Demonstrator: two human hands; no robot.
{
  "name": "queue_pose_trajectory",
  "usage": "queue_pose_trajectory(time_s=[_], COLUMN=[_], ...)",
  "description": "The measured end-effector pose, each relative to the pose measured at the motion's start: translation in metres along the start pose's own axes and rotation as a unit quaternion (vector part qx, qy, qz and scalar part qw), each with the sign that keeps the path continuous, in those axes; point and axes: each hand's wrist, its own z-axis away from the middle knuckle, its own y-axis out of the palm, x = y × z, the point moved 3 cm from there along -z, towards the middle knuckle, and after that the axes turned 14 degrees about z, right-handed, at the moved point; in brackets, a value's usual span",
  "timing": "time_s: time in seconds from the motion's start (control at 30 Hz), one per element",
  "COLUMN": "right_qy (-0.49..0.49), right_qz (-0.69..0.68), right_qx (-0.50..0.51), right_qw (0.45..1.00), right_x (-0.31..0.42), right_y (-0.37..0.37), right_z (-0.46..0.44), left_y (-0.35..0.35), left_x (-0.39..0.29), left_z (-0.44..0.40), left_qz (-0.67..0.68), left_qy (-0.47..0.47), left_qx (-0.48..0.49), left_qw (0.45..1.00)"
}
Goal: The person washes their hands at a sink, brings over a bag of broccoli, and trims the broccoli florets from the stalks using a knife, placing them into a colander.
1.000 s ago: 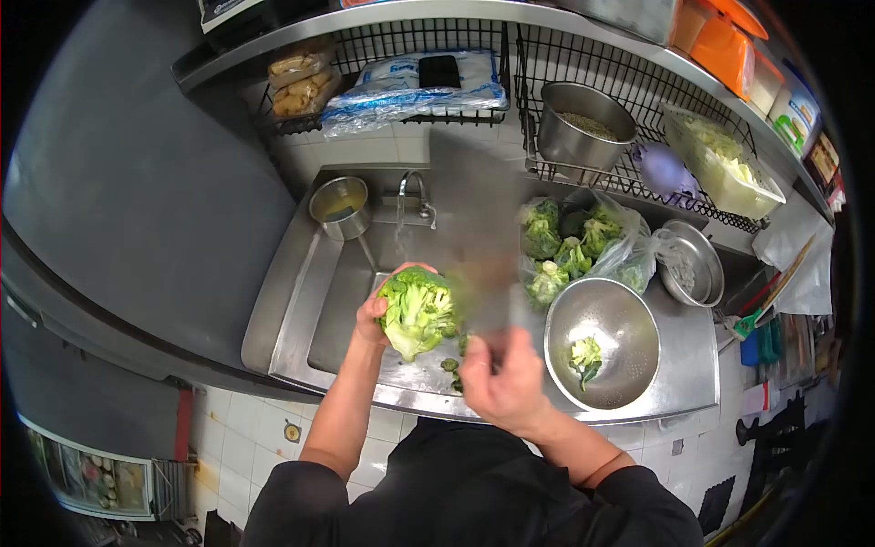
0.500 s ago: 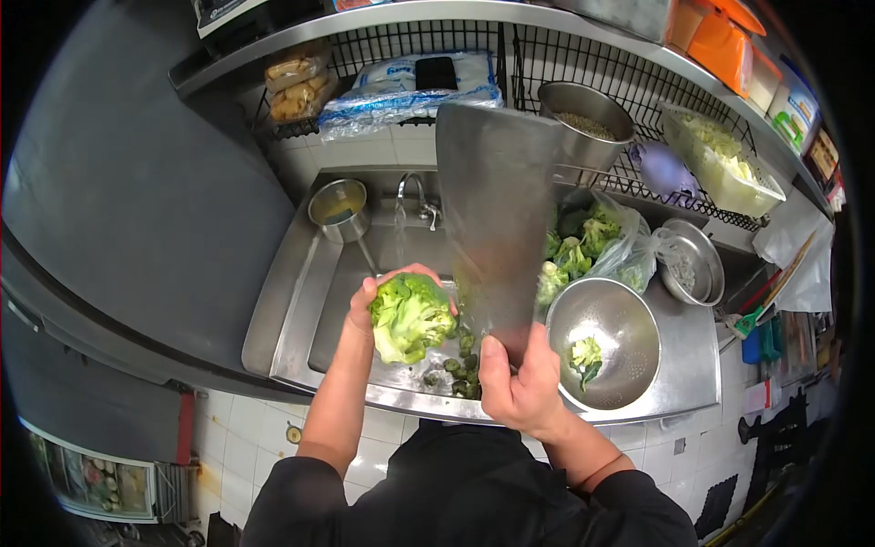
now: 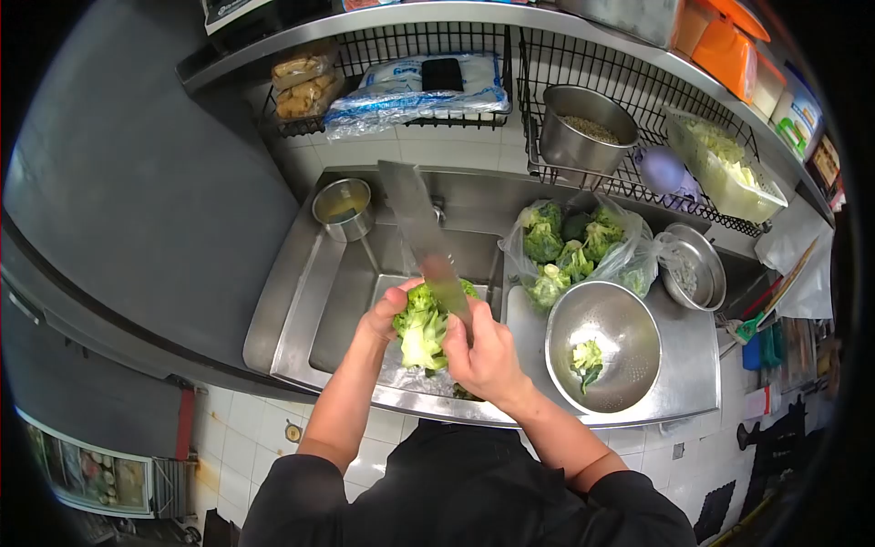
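Over the sink, my left hand is closed around a head of broccoli, its pale cut stem side facing me. My right hand grips a wide-bladed cleaver low down, close to the broccoli. The blade points up and away from me, leaning left, and its lower part crosses in front of the broccoli's right side. Whether the edge touches the broccoli I cannot tell. Right of my right hand, a steel colander holds a small broccoli piece.
Behind the colander lies a plastic bag of broccoli, with steel bowls to its right. A steel pot stands at the sink's back left corner. Above, a wire rack carries a steel container and a white basket of cut vegetables.
The cleaver has swung left and down, turning its blade more edge-on, and my right hand has come to the broccoli. My left hand has shifted slightly right and turned the broccoli.
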Motion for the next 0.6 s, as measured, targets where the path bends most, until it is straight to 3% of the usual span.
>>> queue_pose_trajectory(time_s=[0.07,0.17,0.2,0.3,0.43,0.53,0.6], right_qy=[0.063,-0.013,-0.015,0.005,0.089,0.137,0.155], right_qz=[-0.093,0.0,0.005,-0.026,-0.096,-0.068,-0.055], right_qx=[-0.003,-0.054,-0.068,-0.048,0.025,-0.023,-0.049], right_qw=[0.994,0.998,0.998,0.998,0.991,0.988,0.985], right_x=[0.003,0.012,0.011,0.01,-0.009,-0.016,-0.028], right_y=[-0.007,-0.03,-0.033,-0.036,-0.017,-0.03,-0.038], right_z=[-0.003,0.001,0.006,0.006,0.01,0.004,0.002], left_y=[0.011,0.001,-0.003,-0.018,-0.014,-0.01,0.015], left_x=[-0.001,0.005,0.004,0.007,-0.002,-0.021,-0.054], left_z=[-0.002,0.001,-0.004,-0.001,-0.008,-0.018,-0.022], left_qz=[0.017,0.046,0.063,0.123,0.042,-0.036,0.012], left_qy=[0.017,0.014,-0.005,-0.026,-0.038,-0.098,-0.133], left_qx=[-0.01,-0.036,0.045,0.001,0.015,0.053,0.072], left_qw=[1.0,0.998,0.997,0.992,0.998,0.993,0.988])
